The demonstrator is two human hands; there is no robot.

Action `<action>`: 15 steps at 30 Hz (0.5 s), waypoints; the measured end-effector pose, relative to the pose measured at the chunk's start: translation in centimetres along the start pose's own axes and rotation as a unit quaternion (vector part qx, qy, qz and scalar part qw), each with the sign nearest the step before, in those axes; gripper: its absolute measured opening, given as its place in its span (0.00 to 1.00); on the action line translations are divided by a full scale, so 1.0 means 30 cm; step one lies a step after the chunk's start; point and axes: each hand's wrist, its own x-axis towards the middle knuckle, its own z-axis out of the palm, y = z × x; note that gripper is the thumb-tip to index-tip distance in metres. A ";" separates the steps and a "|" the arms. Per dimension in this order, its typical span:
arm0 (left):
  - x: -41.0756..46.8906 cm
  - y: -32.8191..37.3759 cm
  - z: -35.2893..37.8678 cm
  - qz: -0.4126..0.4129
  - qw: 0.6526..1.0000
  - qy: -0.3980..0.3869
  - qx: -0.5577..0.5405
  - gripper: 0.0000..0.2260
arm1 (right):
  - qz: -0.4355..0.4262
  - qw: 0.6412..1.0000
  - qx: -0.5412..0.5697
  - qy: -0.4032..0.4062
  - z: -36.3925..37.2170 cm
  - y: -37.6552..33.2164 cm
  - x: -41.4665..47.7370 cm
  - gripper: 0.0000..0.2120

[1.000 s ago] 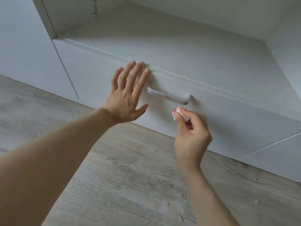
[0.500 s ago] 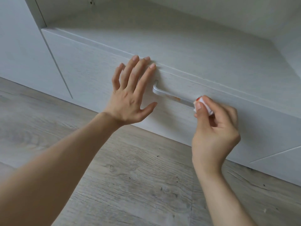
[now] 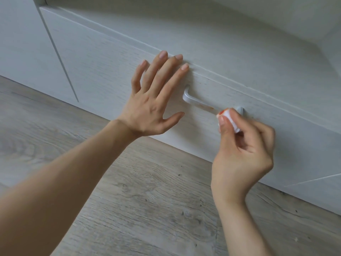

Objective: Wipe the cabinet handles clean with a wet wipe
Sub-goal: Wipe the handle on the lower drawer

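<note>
Right hand (image 3: pixel 243 152) pinches wet wipe (image 3: pixel 229 120) against handle (image 3: pixel 199 104); orange smear remains (wiping unfinished); left hand (image 3: pixel 149 108) flat, fingers spread.

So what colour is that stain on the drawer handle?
Orange-brown, on the pale silver-grey metal drawer handle, seen in the head view.

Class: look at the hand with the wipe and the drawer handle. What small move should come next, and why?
Probably slide the wet wipe, pinched in the right hand, leftward along the handle. It sits near the handle's right end, and an orange-brown smear shows on the bar just left of it. The left hand lies flat on the drawer front.
</note>
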 end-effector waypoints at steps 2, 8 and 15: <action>0.002 0.000 0.001 -0.002 1.000 0.000 0.004 0.35 | -0.026 0.999 -0.026 -0.024 0.004 -0.004 -0.002 0.07; 0.006 0.011 0.005 -0.004 1.000 0.006 -0.003 0.35 | 0.000 0.999 -0.035 -0.008 -0.006 -0.012 -0.001 0.10; 0.006 0.009 0.002 -0.007 1.000 0.002 0.002 0.35 | 0.010 0.998 -0.048 -0.025 -0.016 -0.018 0.009 0.10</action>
